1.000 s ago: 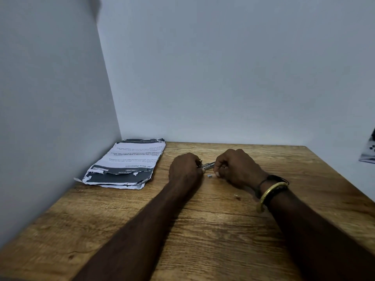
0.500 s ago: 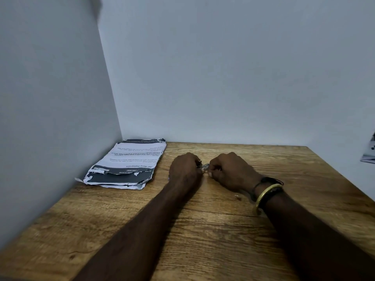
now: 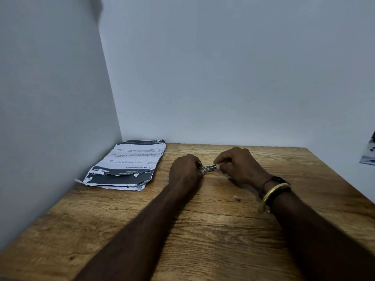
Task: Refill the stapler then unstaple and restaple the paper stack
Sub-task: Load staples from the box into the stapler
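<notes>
A small metal stapler (image 3: 209, 168) shows only as a shiny strip between my two hands, near the middle of the wooden table (image 3: 203, 230). My left hand (image 3: 185, 171) is curled around its left end and hides most of it. My right hand (image 3: 237, 166) pinches the right end of the metal part with fingertips and thumb. A stack of printed paper (image 3: 123, 166) with torn edges lies flat at the back left, apart from both hands.
A tiny loose staple piece (image 3: 236, 198) lies on the table below my right hand. Grey walls close the table on the left and back. A printed sheet (image 3: 368, 153) pokes in at the right edge.
My right hand slid left toward my left hand, then drew back slightly right, exposing more of the metal strip. The small piece seen between the hands earlier is hidden now.
</notes>
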